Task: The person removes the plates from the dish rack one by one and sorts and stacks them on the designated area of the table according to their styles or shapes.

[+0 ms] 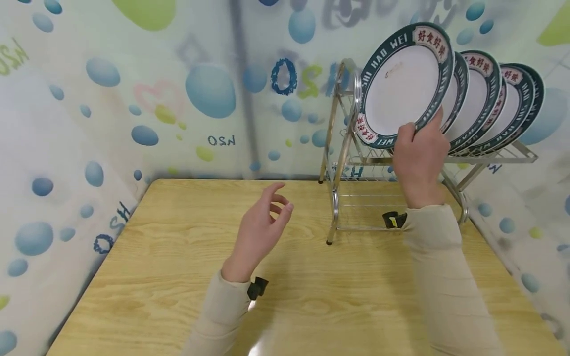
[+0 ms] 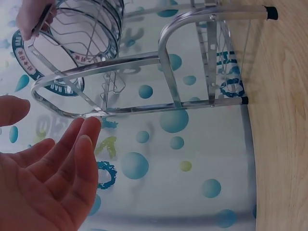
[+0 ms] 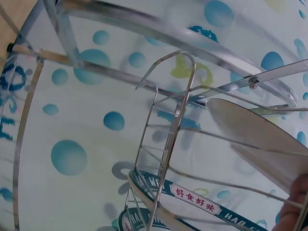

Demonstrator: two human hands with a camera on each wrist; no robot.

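My right hand (image 1: 420, 153) grips a round white plate (image 1: 401, 89) with a dark green lettered rim by its lower edge. The thumb lies on the front face. This plate is tilted at the left end of the metal dish rack (image 1: 490, 159), in front of the other plates. In the right wrist view the plate's pale side (image 3: 255, 134) shows beyond the wires, with the fingers (image 3: 291, 207) at its edge. Over the table, left of the rack, my left hand (image 1: 262, 227) holds nothing, fingers loosely bent; in the left wrist view its palm (image 2: 43, 192) shows.
Several matching plates (image 1: 478, 94) lean in a row on the rack's upper tier. The lower tier (image 1: 369, 205) has thin wires. The rack stands at the back right of the wooden table (image 1: 178, 257), against a wall covering (image 1: 169, 138) with bubble prints.
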